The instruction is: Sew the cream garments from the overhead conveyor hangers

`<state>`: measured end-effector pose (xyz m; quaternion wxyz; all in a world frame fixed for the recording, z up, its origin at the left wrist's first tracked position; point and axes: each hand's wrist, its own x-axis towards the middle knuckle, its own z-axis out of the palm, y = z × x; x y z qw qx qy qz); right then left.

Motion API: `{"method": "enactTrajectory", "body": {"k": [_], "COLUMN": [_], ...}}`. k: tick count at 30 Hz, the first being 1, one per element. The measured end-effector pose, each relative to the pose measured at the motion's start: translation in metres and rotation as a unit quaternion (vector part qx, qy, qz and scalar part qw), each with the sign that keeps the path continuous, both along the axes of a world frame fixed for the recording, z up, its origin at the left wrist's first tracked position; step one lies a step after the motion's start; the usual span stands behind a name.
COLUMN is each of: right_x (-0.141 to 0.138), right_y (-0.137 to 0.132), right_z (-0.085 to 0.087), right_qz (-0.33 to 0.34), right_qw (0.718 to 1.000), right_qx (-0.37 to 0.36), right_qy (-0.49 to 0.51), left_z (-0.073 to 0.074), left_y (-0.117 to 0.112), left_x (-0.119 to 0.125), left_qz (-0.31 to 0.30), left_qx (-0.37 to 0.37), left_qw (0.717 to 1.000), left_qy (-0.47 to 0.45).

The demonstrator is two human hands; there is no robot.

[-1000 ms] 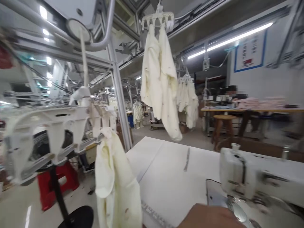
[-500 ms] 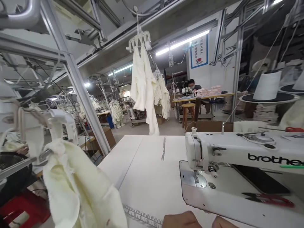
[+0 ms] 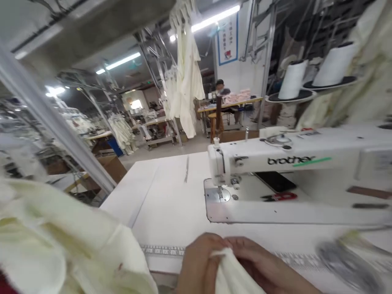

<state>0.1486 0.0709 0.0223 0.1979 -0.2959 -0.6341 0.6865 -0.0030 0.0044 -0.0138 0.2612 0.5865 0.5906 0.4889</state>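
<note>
Both my hands meet at the bottom middle, just in front of the white sewing table (image 3: 171, 204). My left hand (image 3: 197, 265) and my right hand (image 3: 263, 267) are closed on a piece of cream fabric (image 3: 231, 273) that rises between them. A larger blurred cream garment (image 3: 61, 241) fills the lower left, close to the camera. The white Brother sewing machine (image 3: 275, 179) stands on the table beyond my hands, its needle area (image 3: 220, 192) to the left.
Two white thread cones (image 3: 312, 71) stand behind the machine. Cream garments (image 3: 186, 81) hang from an overhead rail. A grey metal post (image 3: 58, 122) slants at left. A person sits at a far table (image 3: 229, 104). A printed ruler strip (image 3: 162, 250) runs along the table's front edge.
The view has swung right and down. My hands have risen into view and closed together on the cream fabric. The hanging clip rack at left has left the view.
</note>
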Motion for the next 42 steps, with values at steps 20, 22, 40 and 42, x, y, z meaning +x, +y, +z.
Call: {"method": "enactTrajectory", "body": {"k": [20,22,40,42], "right_x": [0.0,-0.002,-0.043,-0.044], "right_y": [0.029,0.037,0.13,0.132], "right_z": [-0.004,-0.004,-0.075,-0.078], "right_qz": [-0.027,-0.052,-0.156,-0.16], "right_qw": [0.955,0.962,0.888,0.88], "right_qx": [0.288,0.256,0.236,0.237], "right_qy": [-0.062,-0.081,-0.363,-0.38], "left_z": [0.036,0.037,-0.037,-0.039], "left_y": [0.032,0.043,0.146,0.151], "left_x": [-0.014,-0.017,-0.043,-0.042], "left_qz": [-0.026,-0.026,-0.03,-0.014], "left_qx": [-0.147,-0.151,-0.295,-0.254], "left_qw": [0.988,0.986,0.952,0.955], "left_qy": [-0.047,-0.064,0.069,0.155]}}
